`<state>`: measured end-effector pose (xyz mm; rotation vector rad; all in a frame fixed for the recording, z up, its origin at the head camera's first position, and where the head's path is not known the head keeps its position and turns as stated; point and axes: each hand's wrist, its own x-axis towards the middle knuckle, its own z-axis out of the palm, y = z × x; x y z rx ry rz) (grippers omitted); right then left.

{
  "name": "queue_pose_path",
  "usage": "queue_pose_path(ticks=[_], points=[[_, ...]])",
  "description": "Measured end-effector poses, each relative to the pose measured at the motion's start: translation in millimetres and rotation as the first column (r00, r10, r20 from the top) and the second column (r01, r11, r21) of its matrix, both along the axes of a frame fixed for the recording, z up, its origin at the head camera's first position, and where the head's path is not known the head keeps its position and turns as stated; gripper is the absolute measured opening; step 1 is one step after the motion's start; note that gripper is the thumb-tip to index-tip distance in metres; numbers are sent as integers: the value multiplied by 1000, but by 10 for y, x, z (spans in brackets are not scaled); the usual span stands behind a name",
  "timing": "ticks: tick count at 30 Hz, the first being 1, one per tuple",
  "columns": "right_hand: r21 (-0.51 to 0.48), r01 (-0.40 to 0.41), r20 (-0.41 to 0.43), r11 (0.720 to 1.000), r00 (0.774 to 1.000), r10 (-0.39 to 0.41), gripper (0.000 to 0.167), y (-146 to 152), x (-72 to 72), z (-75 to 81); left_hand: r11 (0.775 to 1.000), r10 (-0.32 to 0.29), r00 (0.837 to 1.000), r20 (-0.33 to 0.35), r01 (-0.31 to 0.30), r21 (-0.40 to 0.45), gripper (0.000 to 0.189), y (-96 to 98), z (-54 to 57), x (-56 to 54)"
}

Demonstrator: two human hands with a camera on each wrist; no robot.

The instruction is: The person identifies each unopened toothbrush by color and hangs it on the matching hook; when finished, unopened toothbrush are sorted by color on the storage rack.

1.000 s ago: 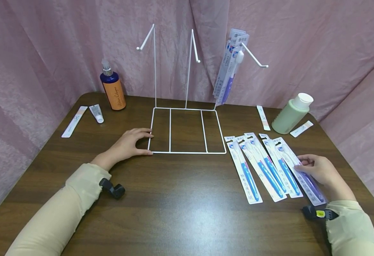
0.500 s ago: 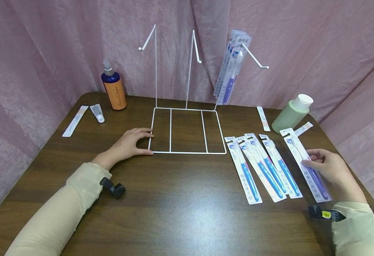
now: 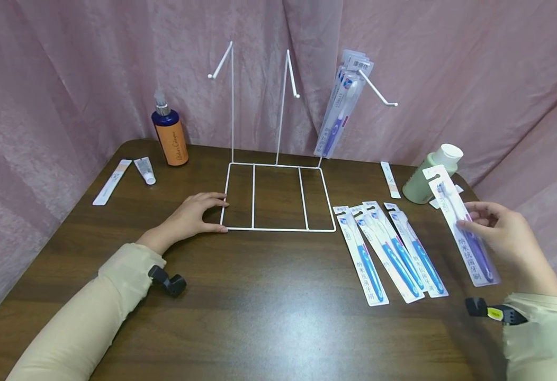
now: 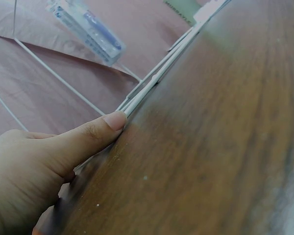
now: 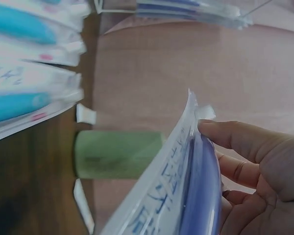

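Note:
A purple toothbrush in a clear blister pack is pinched in my right hand, raised at the table's right side and tilted with its hang-hole end away. In the right wrist view my thumb presses the edge of the pack. My left hand rests at the left side of a white wire display rack, thumb on the front corner and fingertips on the side bar. Several packaged purple toothbrushes hang from the rack's right hook. Packaged blue toothbrushes lie fanned on the table between rack and right hand.
A green bottle with a white cap stands tilted behind the held pack, near slim white sachets. At the back left are an orange and blue spray bottle, a small tube and another sachet. A pink curtain hangs behind.
My right hand has lifted the purple toothbrush pack from the right end of the row and moved it right and up. My left hand has stayed on the rack.

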<state>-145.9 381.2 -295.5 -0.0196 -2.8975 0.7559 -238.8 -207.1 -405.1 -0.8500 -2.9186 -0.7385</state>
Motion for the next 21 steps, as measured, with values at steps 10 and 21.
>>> queue_pose_path(ticks=[10, 21], points=[[-44, 16, -112, 999, 994, -21, 45, -206, -86, 335, 1000, -2, 1000, -10, 2, -1, 64, -4, -16, -3], [-150, -7, -220, 989, 975, -26, 45, -515, -166, 631, 1000, 1, 1000, -10, -1, 5, 65, 3, -29, -1]])
